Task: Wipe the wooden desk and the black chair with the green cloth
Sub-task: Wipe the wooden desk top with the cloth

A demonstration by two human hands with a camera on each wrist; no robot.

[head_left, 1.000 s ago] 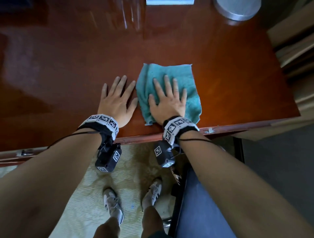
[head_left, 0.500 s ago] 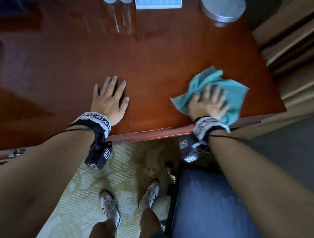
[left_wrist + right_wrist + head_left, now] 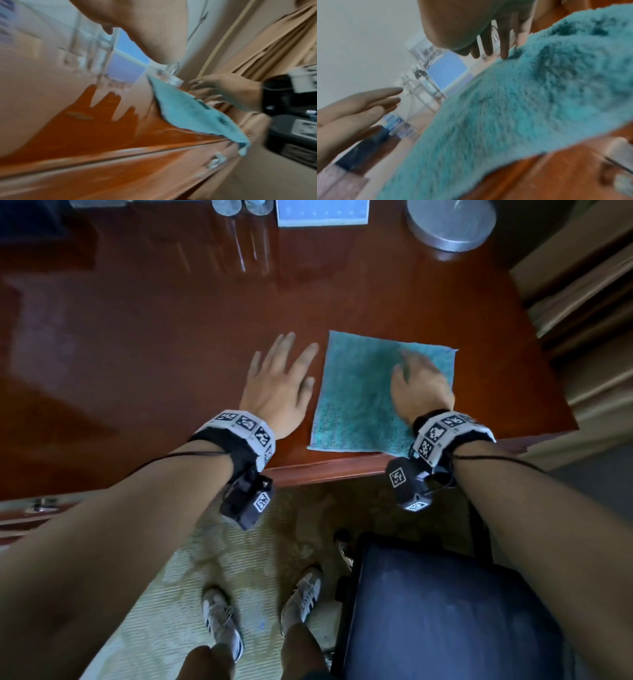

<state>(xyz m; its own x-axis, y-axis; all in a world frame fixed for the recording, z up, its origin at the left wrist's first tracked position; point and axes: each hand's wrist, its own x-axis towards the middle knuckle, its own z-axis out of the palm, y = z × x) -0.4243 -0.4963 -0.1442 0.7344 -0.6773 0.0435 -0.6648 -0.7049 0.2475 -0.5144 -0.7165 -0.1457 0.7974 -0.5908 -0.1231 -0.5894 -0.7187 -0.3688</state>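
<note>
The green cloth (image 3: 363, 392) lies spread flat on the glossy wooden desk (image 3: 154, 354), near its front edge. My right hand (image 3: 419, 381) presses on the cloth's right side with straight fingers, blurred by motion. My left hand (image 3: 279, 381) rests flat on the bare wood just left of the cloth, fingers spread. The left wrist view shows the cloth (image 3: 197, 115) reaching the desk edge with the right hand (image 3: 223, 92) on it. In the right wrist view the cloth (image 3: 522, 108) fills the frame. The black chair (image 3: 445, 611) stands below the desk at lower right.
At the desk's back edge stand clear glasses (image 3: 239, 207), a blue-and-white box (image 3: 322, 213) and a round metal lid (image 3: 452, 224). Beige curtains (image 3: 582, 302) hang to the right. My feet (image 3: 260, 611) stand on patterned carpet beside the chair.
The right hand swept the cloth to the desk's right front corner, bunching it, then back leftward; the cloth now lies flat next to the left hand, which has stayed put.
</note>
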